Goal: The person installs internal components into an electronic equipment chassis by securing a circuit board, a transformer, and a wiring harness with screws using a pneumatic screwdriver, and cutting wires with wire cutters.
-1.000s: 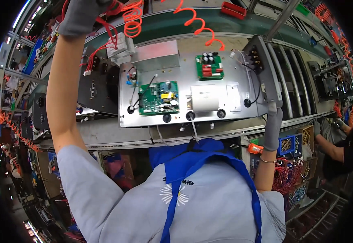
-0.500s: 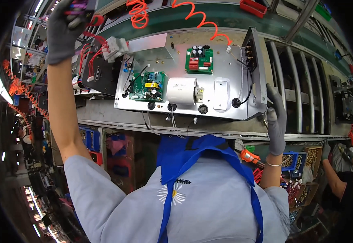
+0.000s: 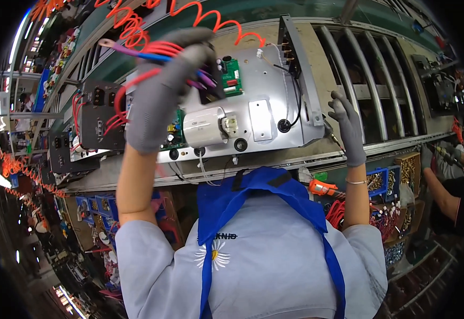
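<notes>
My left hand (image 3: 160, 106), in a grey glove, is closed round a bundle of red, blue and purple wires (image 3: 160, 53) above the left part of a metal chassis (image 3: 274, 139). A dark block-like part (image 3: 216, 87) shows beneath those fingers; its kind is unclear. Below it on the chassis sit a white cylindrical capacitor (image 3: 202, 127) and a green circuit board (image 3: 232, 77). Another board is mostly hidden by my left hand. My right hand (image 3: 350, 127), also gloved, is beside the chassis's right end with fingers apart, near a thin metal-tipped piece (image 3: 335, 139).
Metal rollers (image 3: 373, 80) lie to the right of the chassis. Orange coiled hoses (image 3: 210, 24) hang across the back. Another dark unit (image 3: 104, 114) stands at left. Small-parts bins (image 3: 378, 183) and an orange-handled tool (image 3: 322, 187) are near the bench edge. A co-worker's arm (image 3: 440, 194) shows at right.
My left hand has come right and down with the wires, from the far left to over the chassis. My right hand has moved off the chassis end panel. The view has shifted.
</notes>
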Motion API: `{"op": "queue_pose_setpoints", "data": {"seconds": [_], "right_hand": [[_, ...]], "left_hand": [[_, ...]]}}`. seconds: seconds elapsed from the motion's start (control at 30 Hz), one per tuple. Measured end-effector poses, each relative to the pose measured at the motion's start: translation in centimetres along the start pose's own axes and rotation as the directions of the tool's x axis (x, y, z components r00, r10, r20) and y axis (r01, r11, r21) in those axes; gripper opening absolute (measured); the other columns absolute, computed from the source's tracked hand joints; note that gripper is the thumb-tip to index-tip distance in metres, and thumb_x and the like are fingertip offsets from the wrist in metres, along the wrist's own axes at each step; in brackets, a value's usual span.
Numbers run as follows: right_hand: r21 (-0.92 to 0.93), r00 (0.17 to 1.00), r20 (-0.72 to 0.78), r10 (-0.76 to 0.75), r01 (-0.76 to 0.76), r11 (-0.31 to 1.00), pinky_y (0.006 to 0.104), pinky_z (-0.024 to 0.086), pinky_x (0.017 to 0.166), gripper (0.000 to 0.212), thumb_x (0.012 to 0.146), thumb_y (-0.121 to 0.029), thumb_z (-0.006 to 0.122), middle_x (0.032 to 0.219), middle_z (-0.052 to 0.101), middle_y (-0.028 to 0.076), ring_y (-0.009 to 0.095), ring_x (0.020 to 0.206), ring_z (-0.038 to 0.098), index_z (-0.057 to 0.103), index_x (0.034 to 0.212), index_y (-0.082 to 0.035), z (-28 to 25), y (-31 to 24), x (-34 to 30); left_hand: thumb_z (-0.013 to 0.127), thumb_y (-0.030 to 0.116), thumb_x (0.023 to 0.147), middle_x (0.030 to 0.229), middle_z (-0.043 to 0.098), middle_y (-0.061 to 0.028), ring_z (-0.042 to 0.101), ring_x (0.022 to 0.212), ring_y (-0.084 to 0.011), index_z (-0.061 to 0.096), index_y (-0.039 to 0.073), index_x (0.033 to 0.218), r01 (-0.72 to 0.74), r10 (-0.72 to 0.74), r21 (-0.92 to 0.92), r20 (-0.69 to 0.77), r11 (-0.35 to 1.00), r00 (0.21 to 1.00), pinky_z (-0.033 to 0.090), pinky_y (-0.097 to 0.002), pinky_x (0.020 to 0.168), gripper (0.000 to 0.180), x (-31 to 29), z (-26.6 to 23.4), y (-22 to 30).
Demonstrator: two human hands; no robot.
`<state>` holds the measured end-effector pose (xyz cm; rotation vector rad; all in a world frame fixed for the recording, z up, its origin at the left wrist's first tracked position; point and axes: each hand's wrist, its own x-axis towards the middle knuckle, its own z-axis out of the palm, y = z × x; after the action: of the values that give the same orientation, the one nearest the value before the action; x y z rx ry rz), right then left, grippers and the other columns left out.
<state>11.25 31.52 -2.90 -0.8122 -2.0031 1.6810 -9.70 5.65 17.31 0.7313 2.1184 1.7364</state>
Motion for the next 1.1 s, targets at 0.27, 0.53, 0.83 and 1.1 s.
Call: {"op": "queue_pose_setpoints", "data": {"seconds": [0.27,0.53,0.83,1.1], "right_hand": [[-0.691,0.996,0.069,0.052,0.01,0.723,0.0446,0.046,0.097,0.073,0.077,-0.041,0.07,0.136,0.049,0.022,0.039,0.121,0.052,0.047,0.137,-0.006,0.1,12.6,4.4],[-0.912,0.99,-0.026,0.137,-0.08,0.403,0.045,0.05,0.085,0.043,0.072,-0.025,0.072,0.114,0.054,0.017,0.038,0.106,0.052,0.058,0.111,-0.01,3.6,15.7,5.5],[-0.873,0.995,-0.046,0.093,-0.085,0.48,0.045,0.053,0.078,0.044,0.065,-0.029,0.074,0.093,0.067,0.022,0.039,0.087,0.065,0.061,0.098,-0.005,-4.0,12.3,9.9],[0.106,0.965,0.213,0.153,-0.178,0.978,0.028,0.052,0.063,0.02,0.079,-0.019,0.067,0.087,0.067,0.006,0.017,0.068,0.064,0.064,0.093,-0.005,-13.2,-6.4,18.0]], "left_hand": [[0.058,0.007,0.086,0.091,0.064,-0.0077,0.059,0.082,-0.0101,0.061,-0.003,0.114,0.109,-0.111,0.026,0.164,0.994,0.98,0.05,-0.0254,0.073,0.03,-3.9,7.1,-5.9],[0.056,0.007,0.084,0.13,0.055,-0.0172,0.053,0.118,-0.0199,0.039,-0.001,0.141,-0.035,0.016,0.084,0.209,0.996,0.978,0.044,-0.034,0.098,0.06,-4.5,7.4,-9.3],[0.061,0.01,0.079,0.139,0.047,-0.0201,0.047,0.126,-0.0222,0.027,0.001,0.148,0.023,-0.019,-0.017,0.193,1.0,0.981,0.04,-0.0363,0.104,0.078,-5.0,7.1,-9.4],[0.066,0.017,0.078,0.145,0.04,-0.0219,0.039,0.134,-0.0282,0.019,0.0,0.15,-0.13,0.116,0.058,0.204,0.99,0.972,0.035,-0.0397,0.109,0.088,-4.0,6.7,-11.6]]}}
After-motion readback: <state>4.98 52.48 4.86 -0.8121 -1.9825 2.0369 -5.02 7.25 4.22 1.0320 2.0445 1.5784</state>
